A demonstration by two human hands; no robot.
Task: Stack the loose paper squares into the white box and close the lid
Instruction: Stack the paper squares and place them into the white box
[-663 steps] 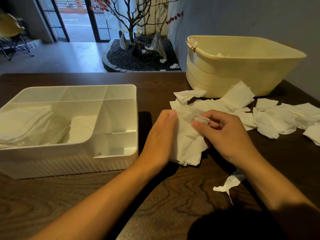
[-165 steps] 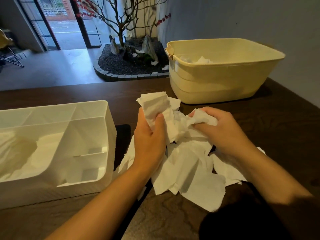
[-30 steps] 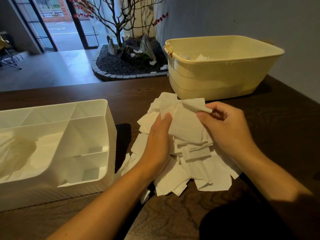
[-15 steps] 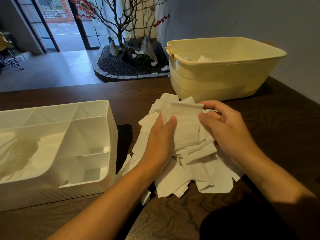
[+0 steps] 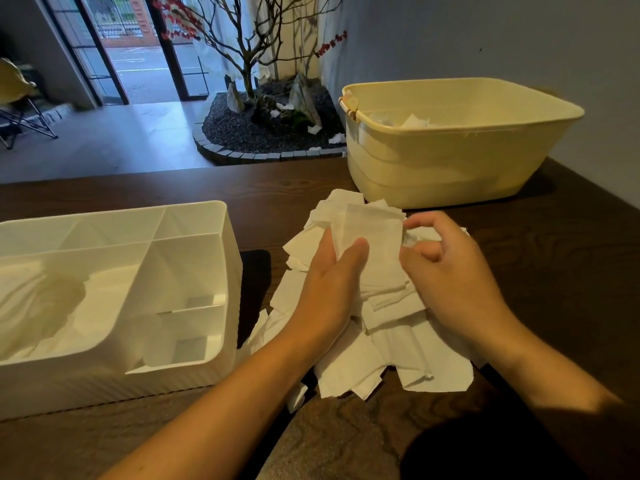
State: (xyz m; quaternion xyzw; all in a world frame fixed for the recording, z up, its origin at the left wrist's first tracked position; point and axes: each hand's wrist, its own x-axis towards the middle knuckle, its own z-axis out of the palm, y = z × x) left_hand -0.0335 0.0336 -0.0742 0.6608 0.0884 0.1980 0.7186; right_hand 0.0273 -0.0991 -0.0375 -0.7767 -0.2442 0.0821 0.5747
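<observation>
Left hand (image 5: 332, 289) gripping paper squares (image 5: 372, 244), right hand (image 5: 450, 271) beside, 1 white box (image 5: 194, 372)

A pale yellow tub (image 5: 450, 157) is sitting at the far right of the dark wooden table (image 5: 554, 271). Beyond the table, a bare-branched tree (image 5: 249, 53) is standing in a gravel bed (image 5: 249, 133) edged with bricks. A folding chair (image 5: 17, 105) is showing at the far left.
</observation>
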